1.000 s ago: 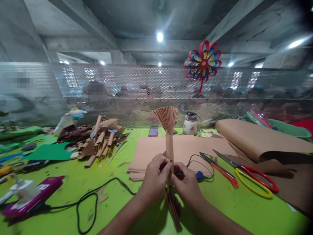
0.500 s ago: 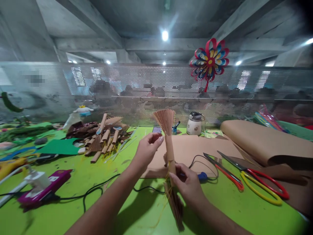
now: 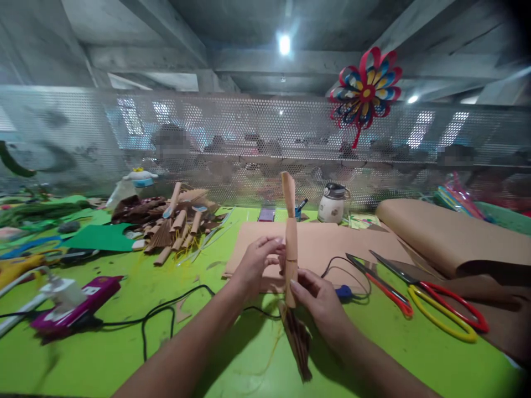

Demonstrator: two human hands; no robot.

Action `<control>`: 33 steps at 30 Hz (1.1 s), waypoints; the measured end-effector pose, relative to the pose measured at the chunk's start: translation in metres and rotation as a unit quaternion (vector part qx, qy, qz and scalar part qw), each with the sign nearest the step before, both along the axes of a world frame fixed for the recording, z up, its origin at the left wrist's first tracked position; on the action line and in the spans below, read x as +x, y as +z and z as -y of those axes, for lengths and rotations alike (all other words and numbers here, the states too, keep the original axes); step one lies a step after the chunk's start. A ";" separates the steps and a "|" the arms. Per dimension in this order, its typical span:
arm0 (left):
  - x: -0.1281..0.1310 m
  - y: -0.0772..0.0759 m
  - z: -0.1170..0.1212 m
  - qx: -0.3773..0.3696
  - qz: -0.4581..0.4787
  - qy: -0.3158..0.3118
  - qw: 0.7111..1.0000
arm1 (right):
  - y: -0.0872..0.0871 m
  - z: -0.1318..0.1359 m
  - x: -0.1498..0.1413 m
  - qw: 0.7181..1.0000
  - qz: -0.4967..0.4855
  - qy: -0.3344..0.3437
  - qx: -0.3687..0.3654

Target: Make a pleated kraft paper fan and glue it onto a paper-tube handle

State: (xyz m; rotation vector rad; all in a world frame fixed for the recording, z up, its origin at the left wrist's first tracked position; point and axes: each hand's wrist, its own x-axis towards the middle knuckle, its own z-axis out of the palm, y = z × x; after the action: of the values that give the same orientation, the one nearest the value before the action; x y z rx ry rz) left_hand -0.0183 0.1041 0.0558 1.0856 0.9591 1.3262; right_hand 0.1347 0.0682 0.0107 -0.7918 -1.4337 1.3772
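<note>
In front of me stands a brown paper craft piece (image 3: 291,239), made of rolled tube sections with a narrow pleated fan at the top. My right hand (image 3: 317,296) pinches its lower tube from the right, thumb in front. My left hand (image 3: 261,262) is at its left side, with curled fingertips against the upper tube and a small side part; the fingers partly go out of sight behind it. Below the tube hangs a darker pleated paper fan (image 3: 296,342), its tip low over the table. Yellow thread (image 3: 271,351) trails beside it.
Brown paper sheets (image 3: 332,237) lie behind the hands. Red-handled scissors (image 3: 385,290) and larger red-and-yellow scissors (image 3: 440,309) are at right, near a paper roll (image 3: 448,235). Left are a purple power strip (image 3: 93,298), black cable (image 3: 182,298) and several paper tubes (image 3: 178,221). A bottle (image 3: 331,205) stands behind.
The paper piece has turned, so its top fan now shows nearly edge-on instead of spread wide. My left hand has moved lower, in against the tube. The view has shifted slightly.
</note>
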 end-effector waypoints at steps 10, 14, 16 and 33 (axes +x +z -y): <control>0.025 -0.002 0.021 -0.028 -0.042 -0.103 0.993 | -0.002 -0.005 0.002 0.998 -0.050 0.042 -0.002; 0.024 -0.004 0.017 0.029 -0.089 -0.063 0.994 | 0.019 -0.009 0.018 0.989 0.064 -0.099 0.085; 0.024 -0.007 0.015 0.056 -0.128 -0.043 0.989 | 0.033 -0.011 0.027 0.973 0.069 -0.183 0.122; 0.032 -0.008 0.028 0.122 -0.244 -0.030 0.962 | 0.066 -0.010 0.027 0.947 -0.215 -0.179 0.159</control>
State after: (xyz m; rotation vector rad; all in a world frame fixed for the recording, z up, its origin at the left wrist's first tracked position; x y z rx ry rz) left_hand 0.0140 0.0763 0.0480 1.6703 1.1261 1.1678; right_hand 0.1615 0.0786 0.0766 -0.4724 -1.0659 0.9339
